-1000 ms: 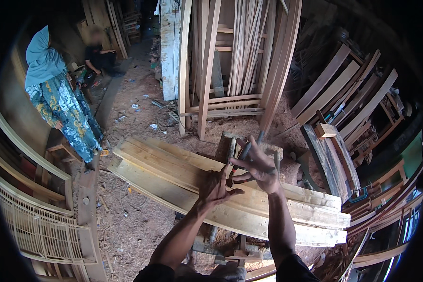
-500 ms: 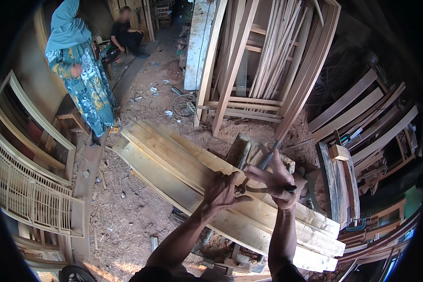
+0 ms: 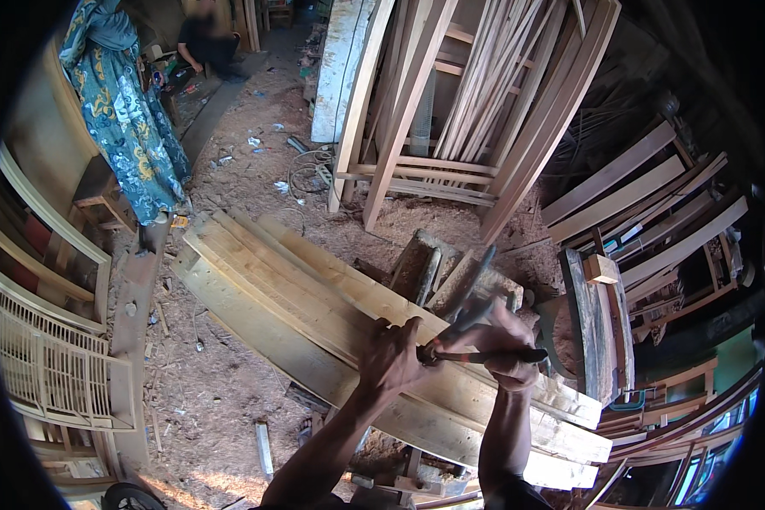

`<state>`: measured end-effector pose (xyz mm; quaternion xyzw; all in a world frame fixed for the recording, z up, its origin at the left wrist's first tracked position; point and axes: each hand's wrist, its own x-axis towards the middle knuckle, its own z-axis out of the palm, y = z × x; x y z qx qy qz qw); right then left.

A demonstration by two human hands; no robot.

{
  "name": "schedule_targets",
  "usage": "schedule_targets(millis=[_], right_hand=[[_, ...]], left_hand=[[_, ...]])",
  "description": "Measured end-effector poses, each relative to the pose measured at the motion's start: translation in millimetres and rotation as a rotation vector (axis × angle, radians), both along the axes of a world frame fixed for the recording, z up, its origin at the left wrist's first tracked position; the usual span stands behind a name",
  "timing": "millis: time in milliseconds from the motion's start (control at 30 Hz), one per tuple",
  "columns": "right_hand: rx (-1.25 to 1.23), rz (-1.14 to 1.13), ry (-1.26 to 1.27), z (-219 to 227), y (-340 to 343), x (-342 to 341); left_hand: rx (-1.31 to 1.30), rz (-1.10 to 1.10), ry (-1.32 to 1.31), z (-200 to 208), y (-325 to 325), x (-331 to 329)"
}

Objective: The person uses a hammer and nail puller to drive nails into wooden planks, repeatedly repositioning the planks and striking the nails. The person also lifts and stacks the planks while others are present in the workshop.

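Note:
A dark pair of long-handled pincers (image 3: 465,310) is spread wide above the planks, one handle pointing up and away, the other to the right. My right hand (image 3: 508,344) is closed on the pincers around the right-pointing handle, its fingers blurred by motion. Just left of it, my left hand (image 3: 389,361) is closed, fingers curled, right beside the joined jaw end. What those fingers hold, if anything, is hidden. Beneath both hands lie several long pale wooden planks (image 3: 268,276), running from far left to near right.
Tall wooden frames (image 3: 387,166) with thin strips lean beyond the planks. More boards (image 3: 608,170) are stacked at right, near a dark-edged timber (image 3: 582,331). Slatted frames (image 3: 59,365) line the left. A person in a patterned garment (image 3: 115,110) stands far left; another person (image 3: 208,47) sits behind.
The view has shifted, so the surroundings sit further left and higher. The pincers' handles have spread further apart, and the right hand has turned with them. The left hand's fingers are more tightly curled.

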<state>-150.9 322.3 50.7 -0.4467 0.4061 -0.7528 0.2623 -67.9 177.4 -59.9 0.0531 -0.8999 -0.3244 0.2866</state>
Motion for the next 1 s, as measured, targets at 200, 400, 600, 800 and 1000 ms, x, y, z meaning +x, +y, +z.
schedule_targets(millis=[200,400,600,800,1000], right_hand=[[-0.019,-0.07,0.024,0,-12,-4],[-0.086,-0.086,-0.017,-9,-15,-19],[-0.139,0.078,0.042,-15,-29,-29],[-0.009,0.049,0.197,-10,-28,-25],[-0.107,-0.081,0.137,-8,0,-5]], left_hand=[[0.033,-0.003,-0.031,3,1,-1],[0.072,-0.02,-0.077,-1,2,-3],[0.081,0.012,-0.047,-7,6,-11],[-0.003,0.004,0.029,-2,1,-1],[0.032,-0.098,0.043,7,-4,4]])
